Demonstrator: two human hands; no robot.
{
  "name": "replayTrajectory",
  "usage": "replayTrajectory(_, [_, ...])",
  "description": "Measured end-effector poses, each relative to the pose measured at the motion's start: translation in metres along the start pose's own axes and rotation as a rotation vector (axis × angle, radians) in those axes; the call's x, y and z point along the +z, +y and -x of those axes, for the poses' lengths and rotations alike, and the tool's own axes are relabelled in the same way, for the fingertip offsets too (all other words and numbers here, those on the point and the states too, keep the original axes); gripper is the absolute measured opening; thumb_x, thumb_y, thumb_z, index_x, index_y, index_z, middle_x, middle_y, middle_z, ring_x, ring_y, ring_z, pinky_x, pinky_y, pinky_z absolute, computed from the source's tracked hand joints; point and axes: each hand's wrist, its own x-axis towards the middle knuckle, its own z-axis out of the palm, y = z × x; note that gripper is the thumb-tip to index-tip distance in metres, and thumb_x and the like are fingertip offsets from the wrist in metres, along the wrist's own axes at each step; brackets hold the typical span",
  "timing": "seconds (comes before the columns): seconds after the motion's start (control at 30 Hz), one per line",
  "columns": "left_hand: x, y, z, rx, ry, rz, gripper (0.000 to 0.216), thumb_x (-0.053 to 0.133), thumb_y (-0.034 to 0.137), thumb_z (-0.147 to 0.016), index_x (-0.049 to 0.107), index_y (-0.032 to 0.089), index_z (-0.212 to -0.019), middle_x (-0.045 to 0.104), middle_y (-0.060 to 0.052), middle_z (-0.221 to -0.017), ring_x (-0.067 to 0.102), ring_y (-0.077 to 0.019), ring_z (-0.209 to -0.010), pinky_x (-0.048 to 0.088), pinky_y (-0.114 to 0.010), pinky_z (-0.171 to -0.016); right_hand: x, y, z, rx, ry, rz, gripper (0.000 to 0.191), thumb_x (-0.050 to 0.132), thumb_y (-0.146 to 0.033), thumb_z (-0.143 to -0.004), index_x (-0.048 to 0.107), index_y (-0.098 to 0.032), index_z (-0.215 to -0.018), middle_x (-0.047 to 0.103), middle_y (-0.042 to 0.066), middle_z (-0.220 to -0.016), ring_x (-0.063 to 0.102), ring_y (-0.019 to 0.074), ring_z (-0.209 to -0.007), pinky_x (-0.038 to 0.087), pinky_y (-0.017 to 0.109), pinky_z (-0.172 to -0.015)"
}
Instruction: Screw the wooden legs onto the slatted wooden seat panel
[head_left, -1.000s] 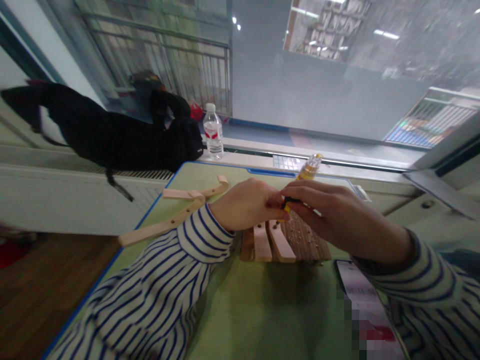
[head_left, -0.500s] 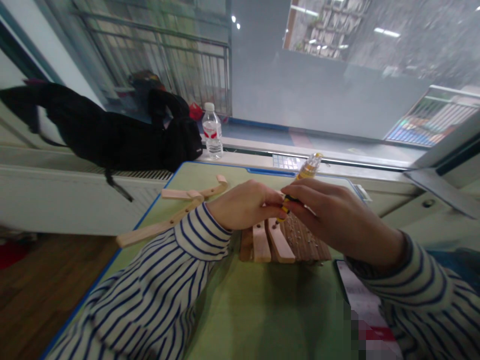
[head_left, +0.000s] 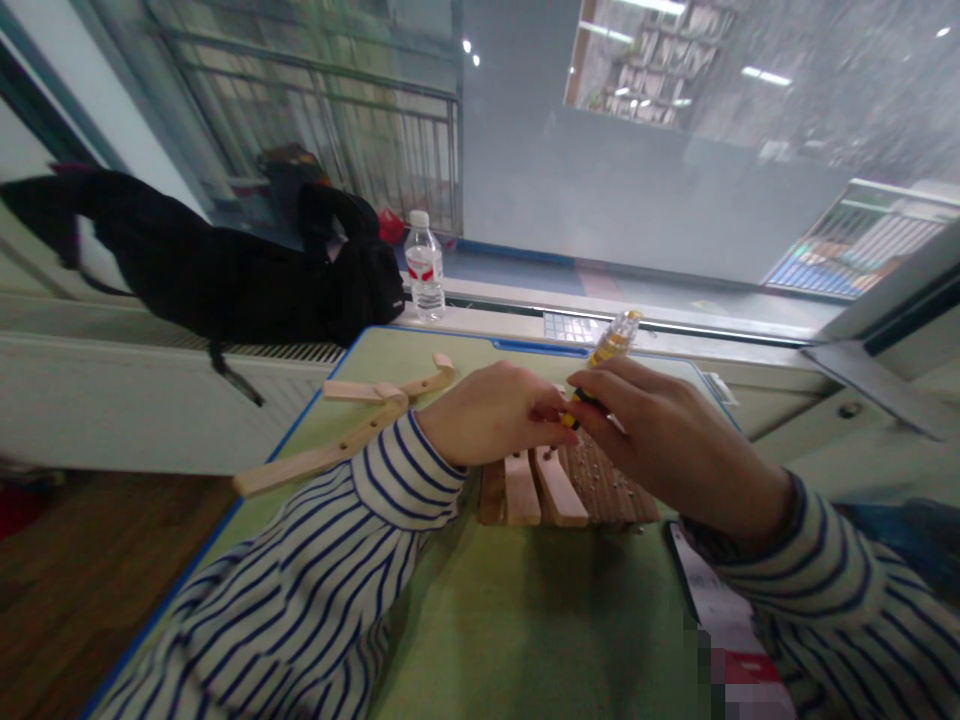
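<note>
My right hand (head_left: 652,420) is closed round a screwdriver (head_left: 616,338) with a clear yellow handle and a yellow-and-black lower part. The tool leans, handle away from me, its lower end down toward a pale wooden piece (head_left: 561,490). My left hand (head_left: 499,408) is closed too, thumb and fingers pinching the screwdriver's lower part; its tip is hidden behind them. Left of that piece lies a second pale wooden piece (head_left: 523,492). Both rest on a brown wooden board (head_left: 611,480) scattered with small shiny bits.
Curved wooden pieces with holes (head_left: 322,460) lie on the green table (head_left: 480,620) at left. A phone (head_left: 720,600) lies by my right forearm. Beyond the table edge stand a water bottle (head_left: 425,268) and a black bag (head_left: 247,275) on the sill.
The screwdriver's lower end, seen earlier over a hole in the wooden piece, is now covered by my left fingers. Both hands have barely shifted.
</note>
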Motion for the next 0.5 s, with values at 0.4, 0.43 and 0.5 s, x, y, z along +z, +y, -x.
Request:
replayTrajectory(0.4, [0.0015,-0.0074,0.0006,0.049,-0.012,0.015,0.023,0.055,0.037,-0.082,0.069,0.020,-0.075,0.062,0.001,-0.061,0.054,-0.0089,-0.056,0.026,-0.021,-0.051,-0.0002,-0.0023,-0.0011,-0.066,-0.017,-0.190,0.023,0.041,-0.023,-0.091,0.056,-0.017,-0.107,0.063,0.008,-0.105,0.058,0.0160,-0.089,0.046,0.031,-0.076])
replayTrajectory(0.43, [0.0014,-0.0075,0.0005,0.051,-0.012,0.014,0.023,0.055,0.035,-0.082,0.069,0.020,-0.074,0.062,0.002,-0.060,0.053,-0.0086,-0.055,0.026,-0.021,-0.051,-0.0002,-0.0026,-0.0017,-0.065,-0.019,-0.181,0.023,0.040,-0.024,-0.091,0.056,-0.017,-0.105,0.063,0.008,-0.104,0.058,0.0160,-0.088,0.046,0.031,-0.076])
replayTrajectory(0.5, [0.0015,-0.0075,0.0003,0.058,-0.007,0.019,0.020,0.056,0.033,-0.081,0.069,0.020,-0.073,0.061,0.002,-0.059,0.053,-0.0082,-0.054,0.026,-0.021,-0.050,0.0001,-0.0035,-0.0028,-0.057,-0.025,-0.163,0.023,0.040,-0.024,-0.092,0.057,-0.016,-0.105,0.062,0.008,-0.103,0.058,0.0159,-0.088,0.046,0.030,-0.075])
